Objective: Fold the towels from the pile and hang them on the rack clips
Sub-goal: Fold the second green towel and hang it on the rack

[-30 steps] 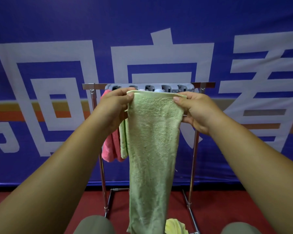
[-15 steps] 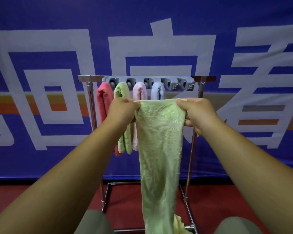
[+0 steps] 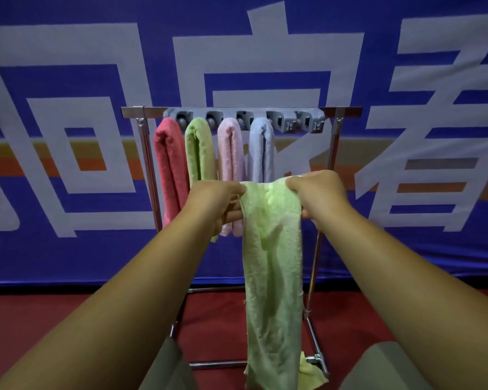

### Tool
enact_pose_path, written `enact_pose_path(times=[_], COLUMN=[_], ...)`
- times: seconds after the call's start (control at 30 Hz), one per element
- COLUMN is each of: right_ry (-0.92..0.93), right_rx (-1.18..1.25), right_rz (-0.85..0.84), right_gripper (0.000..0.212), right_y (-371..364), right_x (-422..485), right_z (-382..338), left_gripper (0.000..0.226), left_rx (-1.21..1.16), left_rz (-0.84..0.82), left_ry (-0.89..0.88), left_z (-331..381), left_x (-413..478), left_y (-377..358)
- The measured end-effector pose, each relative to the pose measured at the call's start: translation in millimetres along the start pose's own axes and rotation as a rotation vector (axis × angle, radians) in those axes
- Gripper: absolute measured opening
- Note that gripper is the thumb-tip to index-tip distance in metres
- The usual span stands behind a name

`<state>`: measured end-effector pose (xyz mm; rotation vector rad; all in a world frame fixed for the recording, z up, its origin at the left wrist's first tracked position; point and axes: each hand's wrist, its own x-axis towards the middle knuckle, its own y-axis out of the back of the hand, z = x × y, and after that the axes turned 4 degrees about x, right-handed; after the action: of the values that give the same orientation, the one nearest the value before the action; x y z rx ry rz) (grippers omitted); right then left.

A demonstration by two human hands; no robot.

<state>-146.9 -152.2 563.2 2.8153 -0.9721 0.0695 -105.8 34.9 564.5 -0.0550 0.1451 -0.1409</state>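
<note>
A long light green towel (image 3: 272,263) hangs down in front of me. My left hand (image 3: 217,205) pinches its top left corner and my right hand (image 3: 317,197) grips its top right corner, so the top edge bunches between them. Behind it stands a metal rack (image 3: 333,142) with a grey clip bar (image 3: 293,121). Four folded towels hang from the bar: red (image 3: 169,164), green (image 3: 199,150), pink (image 3: 231,153) and pale blue (image 3: 262,150). The clips at the bar's right end hold nothing.
A blue banner with large white characters (image 3: 265,66) fills the wall behind the rack. The floor is red (image 3: 26,319). A yellow cloth (image 3: 312,374) lies by the rack's base. My knees show at the bottom edge.
My hands have lowered the light green towel from clip height and drawn closer together, bunching its top edge. The four hung towels have come fully into sight.
</note>
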Motion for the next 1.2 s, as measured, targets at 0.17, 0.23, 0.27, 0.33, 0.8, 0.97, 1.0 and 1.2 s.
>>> enact_pose_path(times=[0.17,0.23,0.27,0.33,0.8,0.97,1.0,1.2], right_ry=[0.22,0.281,0.313,0.355,0.403,0.265,0.22,0.1], right_rx=[-0.171,-0.198,-0.213,-0.215,-0.066,0.095,0.146,0.389], right_rz=[-0.025,-0.015,-0.026,-0.055,-0.146,-0.222,-0.269,-0.425], right_gripper=[0.024,0.021,0.021,0.017,0.013,0.064,0.073,0.029], right_y=[-8.2,-8.7,-8.8,-9.0,-1.2,4.6,5.9,7.7], right_x=[-22.7,-31.4,-34.7,-37.3,-32.9,-24.4,-22.6,-15.5], right_z=[-3.6,-5.1,-5.5,-5.3,-0.6,-1.2,-0.4,4.2], left_gripper=[0.01,0.01,0.009,0.007,0.034,0.04,0.038,0.028], left_rx=[0.025,0.047,0.065,0.101,0.039,0.052,0.058,0.089], left_rz=[-0.032,-0.034,-0.036,-0.035,-0.262,-0.321,-0.315,-0.276], left_ry=[-0.168,-0.244,-0.282,-0.34,-0.47,-0.511,-0.516,-0.512], left_z=[-4.1,-4.0,-3.7,-2.6,-6.1,-1.5,0.7,7.2], left_x=[-14.8,-21.2,-24.0,-28.8,-34.3,-30.3,-30.5,-23.1], left_y=[-16.3,-21.6,-23.0,-24.4,-14.1,-7.7,-7.0,-2.8])
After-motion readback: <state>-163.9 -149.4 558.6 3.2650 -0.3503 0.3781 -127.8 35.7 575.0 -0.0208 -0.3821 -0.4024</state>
